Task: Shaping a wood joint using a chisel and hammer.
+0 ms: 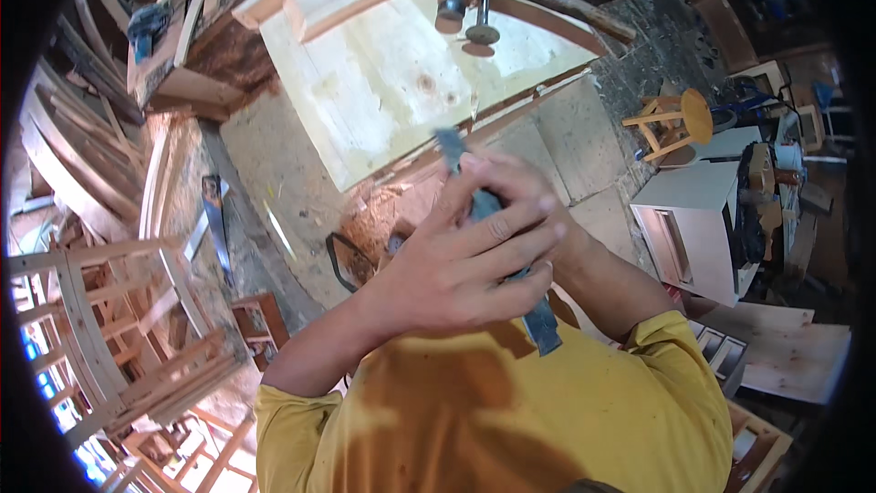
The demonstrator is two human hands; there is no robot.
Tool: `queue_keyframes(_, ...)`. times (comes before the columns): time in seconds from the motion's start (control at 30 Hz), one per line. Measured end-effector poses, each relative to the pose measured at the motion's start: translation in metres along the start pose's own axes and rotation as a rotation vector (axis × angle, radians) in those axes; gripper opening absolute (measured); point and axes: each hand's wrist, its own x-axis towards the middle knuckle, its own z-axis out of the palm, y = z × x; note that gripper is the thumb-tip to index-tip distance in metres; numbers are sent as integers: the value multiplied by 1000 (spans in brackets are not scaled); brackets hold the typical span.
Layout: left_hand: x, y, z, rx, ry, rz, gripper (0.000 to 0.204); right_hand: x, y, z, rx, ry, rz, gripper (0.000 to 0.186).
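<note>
My left hand (470, 265) and my right hand (520, 187) are both closed round a long, narrow, blue-grey bar-shaped tool (544, 327), held slantwise before my chest. Its flat far tip sticks out past my fingers, and the near end juts out below my left hand. Fingers hide its middle, so I cannot tell its exact kind. Beyond my hands lies a pale wooden panel (383, 96). A claw hammer (557, 5) with a wooden handle is at the panel's far side, and a round-headed metal piece (482, 34) is beside its head.
Curved wooden pieces (365, 0) lie across the panel's far part. At the left are a handsaw (217, 228), a blue power tool (146, 27) and a wooden frame (82, 329). To the right stand a wooden stool (695, 116) and a white cabinet (684, 192).
</note>
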Motion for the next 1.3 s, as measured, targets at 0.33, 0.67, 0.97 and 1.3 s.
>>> queue_keyframes(0.33, 13, -28, -92, -1119, 686, -620, 38, 110, -51, -130, -1573, 283, -559, 30)
queue_keyframes(0.67, 94, -70, -67, -1253, 297, -663, 31, 107, -56, -138, -1347, 233, 57, 26)
queue_keyframes(0.97, 162, -116, 30, -1464, -376, -884, 32, -3, -66, -157, -452, 661, 127, 18)
queue_keyframes(1.3, 148, -120, 78, -1386, -1179, -817, 33, -143, 13, -97, 49, 1032, -263, 23)
